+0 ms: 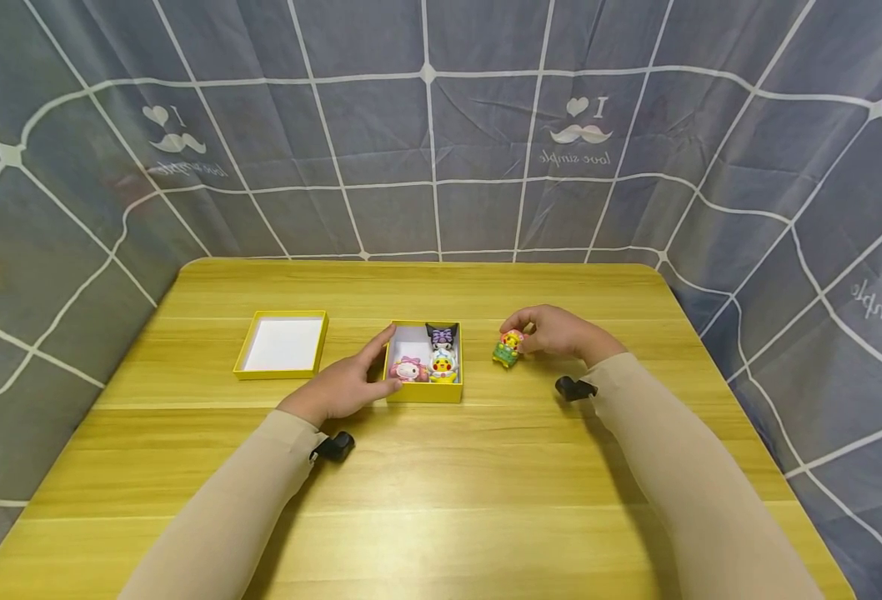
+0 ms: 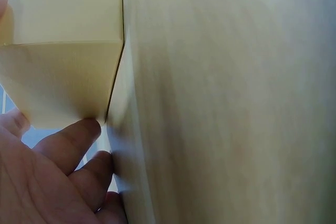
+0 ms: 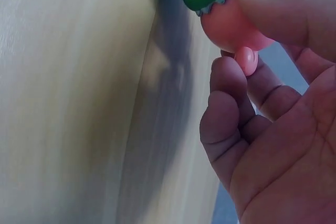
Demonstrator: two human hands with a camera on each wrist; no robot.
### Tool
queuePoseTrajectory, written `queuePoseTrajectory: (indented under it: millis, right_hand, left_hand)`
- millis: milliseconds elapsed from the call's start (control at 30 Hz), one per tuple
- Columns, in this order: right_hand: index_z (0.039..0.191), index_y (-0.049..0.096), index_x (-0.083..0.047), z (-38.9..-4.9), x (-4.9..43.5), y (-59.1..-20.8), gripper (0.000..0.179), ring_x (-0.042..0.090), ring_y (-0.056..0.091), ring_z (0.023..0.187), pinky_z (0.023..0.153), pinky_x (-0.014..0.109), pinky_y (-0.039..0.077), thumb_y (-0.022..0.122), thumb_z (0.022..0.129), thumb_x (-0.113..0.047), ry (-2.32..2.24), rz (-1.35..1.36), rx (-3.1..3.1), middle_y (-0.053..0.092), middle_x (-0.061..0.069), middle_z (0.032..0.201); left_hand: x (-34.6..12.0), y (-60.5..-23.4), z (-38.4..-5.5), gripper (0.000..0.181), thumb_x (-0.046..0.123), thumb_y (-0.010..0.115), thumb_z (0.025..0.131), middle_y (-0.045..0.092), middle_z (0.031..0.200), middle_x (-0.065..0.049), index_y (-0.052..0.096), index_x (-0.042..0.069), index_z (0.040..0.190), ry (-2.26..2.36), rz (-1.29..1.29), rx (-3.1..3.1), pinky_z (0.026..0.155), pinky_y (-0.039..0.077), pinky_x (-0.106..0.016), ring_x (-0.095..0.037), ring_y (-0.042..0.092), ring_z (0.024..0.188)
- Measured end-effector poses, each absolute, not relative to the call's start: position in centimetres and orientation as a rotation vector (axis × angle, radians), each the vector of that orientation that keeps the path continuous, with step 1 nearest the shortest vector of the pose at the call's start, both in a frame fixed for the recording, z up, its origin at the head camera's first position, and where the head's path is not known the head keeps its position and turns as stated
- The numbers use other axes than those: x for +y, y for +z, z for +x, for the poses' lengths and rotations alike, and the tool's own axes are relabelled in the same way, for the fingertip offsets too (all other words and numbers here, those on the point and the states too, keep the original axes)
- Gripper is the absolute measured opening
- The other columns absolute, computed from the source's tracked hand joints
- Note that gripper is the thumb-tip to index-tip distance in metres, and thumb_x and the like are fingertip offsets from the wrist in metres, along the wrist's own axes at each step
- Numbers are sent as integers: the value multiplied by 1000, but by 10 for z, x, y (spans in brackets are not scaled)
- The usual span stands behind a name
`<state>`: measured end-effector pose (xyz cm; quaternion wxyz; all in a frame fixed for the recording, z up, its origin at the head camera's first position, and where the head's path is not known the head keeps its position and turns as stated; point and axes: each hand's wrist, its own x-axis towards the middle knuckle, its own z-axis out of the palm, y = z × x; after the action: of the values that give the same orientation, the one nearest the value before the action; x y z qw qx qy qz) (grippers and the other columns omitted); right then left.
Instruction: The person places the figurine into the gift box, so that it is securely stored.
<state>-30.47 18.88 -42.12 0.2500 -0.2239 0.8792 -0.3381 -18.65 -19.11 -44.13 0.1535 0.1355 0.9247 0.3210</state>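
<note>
My right hand [image 1: 549, 332] pinches a small toy figurine [image 1: 507, 350] with a green body, a yellow face and a pink hood, close over the table right of the yellow box [image 1: 424, 395]. In the right wrist view the thumb [image 3: 281, 17] lies against the figurine's pink part [image 3: 231, 24], with fingertips on its other side. My left hand [image 1: 347, 383] holds the box at its left side, thumb at the near corner and a finger at the far corner. Inside the box are a pink figurine [image 1: 408, 370], a yellow one [image 1: 443, 367] and a black-and-purple one [image 1: 441, 337].
A shallow yellow lid [image 1: 319, 348] with a white inside lies left of the box. The wooden table [image 1: 441, 500] ends at a grey checked curtain [image 1: 381, 150] at the back and sides. Small black cameras [image 1: 336, 447] are worn at both wrists.
</note>
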Motion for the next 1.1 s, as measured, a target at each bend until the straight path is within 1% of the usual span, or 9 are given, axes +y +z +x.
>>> queuePoseTrajectory:
  millis: [100,400,667,767,900,1000,1100]
  right_hand:
    - [133,70,-5,-303,186,-419,39,21,62,103,87,29,51,70,93,-2,-886,-625,2419,71,13,126]
    - [124,73,-6,-292,172,-409,34,19,61,93,80,29,51,68,91,-1,-735,-762,2500,74,8,114]
    - [125,74,-8,-288,169,-406,35,17,60,89,79,28,50,71,91,-3,-704,-751,2529,75,7,111]
    - [125,74,-8,-287,169,-406,35,15,59,84,74,26,49,70,90,-4,-723,-757,2543,75,5,108]
    - [124,73,-9,-286,171,-401,36,13,53,69,64,25,45,68,89,-4,-769,-745,2571,72,3,94]
    - [123,74,-9,-286,171,-395,35,13,53,71,66,26,45,67,89,-4,-795,-754,2607,72,3,92]
    - [123,74,-9,-287,170,-390,34,15,57,79,71,28,48,69,90,-4,-829,-768,2630,74,5,100]
  left_hand:
    - [-191,-441,-186,97,65,61,98,37,167,-24,0,40,170,921,378,2651,118,40,-64,-51,48,145]
    - [-191,-441,-186,96,63,61,99,38,167,-24,1,40,170,909,380,2662,117,40,-64,-50,49,144]
    - [-191,-443,-186,97,67,59,98,39,166,-25,-1,41,170,911,382,2657,116,42,-64,-51,51,142]
    - [-192,-443,-186,98,68,59,98,40,165,-25,-1,42,170,910,380,2655,116,42,-64,-50,52,142]
    - [-191,-441,-186,98,69,60,97,42,164,-25,-1,42,170,912,373,2650,114,44,-64,-50,53,140]
    - [-192,-442,-186,98,69,59,98,44,162,-27,0,41,170,897,385,2662,114,44,-64,-50,54,140]
    - [-192,-442,-186,97,70,58,98,45,161,-28,1,39,170,884,397,2676,114,44,-64,-50,54,140]
